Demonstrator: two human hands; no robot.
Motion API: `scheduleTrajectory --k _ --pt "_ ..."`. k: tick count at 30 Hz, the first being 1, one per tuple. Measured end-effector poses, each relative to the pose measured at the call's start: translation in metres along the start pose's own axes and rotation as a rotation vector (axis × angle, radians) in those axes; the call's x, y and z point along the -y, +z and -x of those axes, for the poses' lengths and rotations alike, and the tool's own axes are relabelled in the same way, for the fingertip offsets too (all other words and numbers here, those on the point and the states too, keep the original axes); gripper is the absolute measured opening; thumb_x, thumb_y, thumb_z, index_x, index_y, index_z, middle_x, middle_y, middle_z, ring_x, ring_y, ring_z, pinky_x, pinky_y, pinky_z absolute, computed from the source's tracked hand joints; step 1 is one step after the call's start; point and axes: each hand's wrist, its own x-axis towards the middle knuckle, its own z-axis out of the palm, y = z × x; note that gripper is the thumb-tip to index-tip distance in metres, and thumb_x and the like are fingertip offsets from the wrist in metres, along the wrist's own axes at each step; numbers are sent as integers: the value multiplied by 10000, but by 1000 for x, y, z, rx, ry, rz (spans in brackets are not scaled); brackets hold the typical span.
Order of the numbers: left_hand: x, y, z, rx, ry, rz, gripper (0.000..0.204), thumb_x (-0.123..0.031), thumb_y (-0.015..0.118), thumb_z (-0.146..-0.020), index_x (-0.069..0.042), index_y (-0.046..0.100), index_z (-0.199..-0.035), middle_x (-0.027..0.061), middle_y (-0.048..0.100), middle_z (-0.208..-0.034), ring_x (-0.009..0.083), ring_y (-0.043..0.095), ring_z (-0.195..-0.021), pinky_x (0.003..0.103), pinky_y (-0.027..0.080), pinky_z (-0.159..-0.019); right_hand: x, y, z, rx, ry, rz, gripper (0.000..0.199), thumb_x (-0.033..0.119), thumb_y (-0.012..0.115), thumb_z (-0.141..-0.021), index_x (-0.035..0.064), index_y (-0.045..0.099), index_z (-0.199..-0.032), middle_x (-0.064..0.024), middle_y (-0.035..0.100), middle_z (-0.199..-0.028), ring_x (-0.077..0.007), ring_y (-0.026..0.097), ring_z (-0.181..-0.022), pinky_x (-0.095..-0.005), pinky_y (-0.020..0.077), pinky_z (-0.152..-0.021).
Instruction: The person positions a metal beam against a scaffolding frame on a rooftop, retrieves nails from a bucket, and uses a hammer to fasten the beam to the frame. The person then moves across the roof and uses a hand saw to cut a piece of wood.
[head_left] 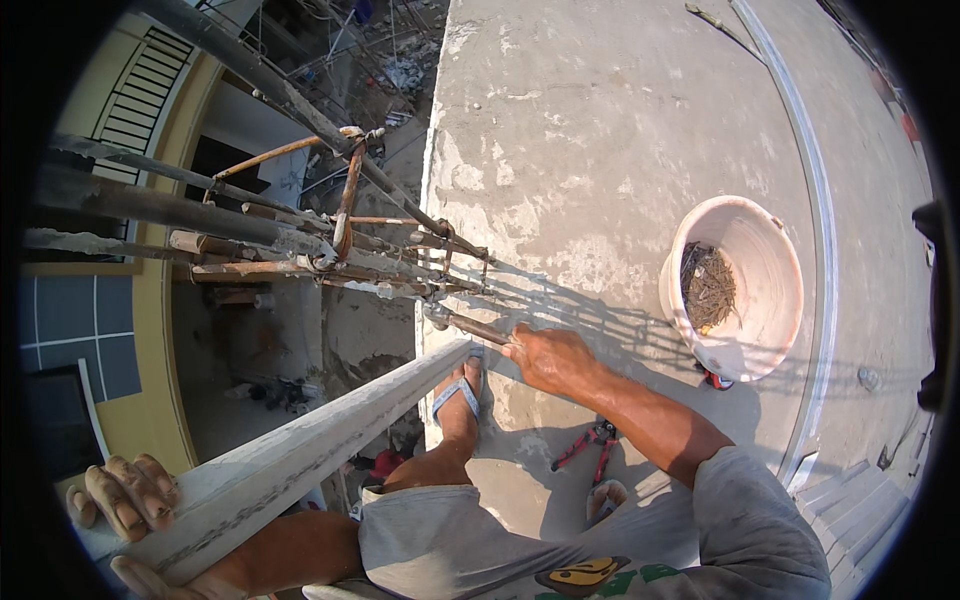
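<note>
My right hand (555, 358) is closed round the wooden handle of a hammer (480, 328), whose metal head points left, out toward the slab's edge. At the lower left my left hand (125, 495) grips a long, pale, square-edged beam (310, 440), fingers over its upper side and thumb beneath. The beam slants up to the right, its far end close to my sandalled foot (460, 400), just below the hammer.
Scaffold poles (240, 215) with rusty ties stand left of the slab edge, above a drop. Right of me are a white bucket (770, 300) holding thin brown nail-like bits and a long metal bar (815, 200). Red-handled pliers (575, 447) lie near my feet; grey planks (860, 515) are stacked lower right.
</note>
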Motion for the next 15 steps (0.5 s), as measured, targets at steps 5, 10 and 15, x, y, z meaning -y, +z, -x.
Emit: scheduleTrajectory --k 5,10,15 --pt "97 49 47 188 -355 -278 385 -230 496 -923 42 435 -1189 138 462 -982 221 472 -899 350 387 -822 2 12 -9 -91 -29 -6 382 338 492 -1009 -21 580 -1104 -268 678 -831 -420 687 -783 -528 536 -718" --pt "128 52 64 238 -435 -409 392 -240 486 -933 44 439 -1199 149 468 -1008 237 473 -923 361 385 -841 -19 26 -18 -26 35 61 383 336 489 -1010 -32 569 -1079 -263 676 -787 -416 690 -742 -522 539 -675" --pt "143 51 74 255 -484 -495 399 -249 475 -943 46 444 -1209 161 474 -1033 253 475 -947 371 383 -860 -27 35 -12 -45 7 41 393 337 490 -1009 -43 564 -1077 -262 674 -760 -412 691 -723 -511 541 -655"
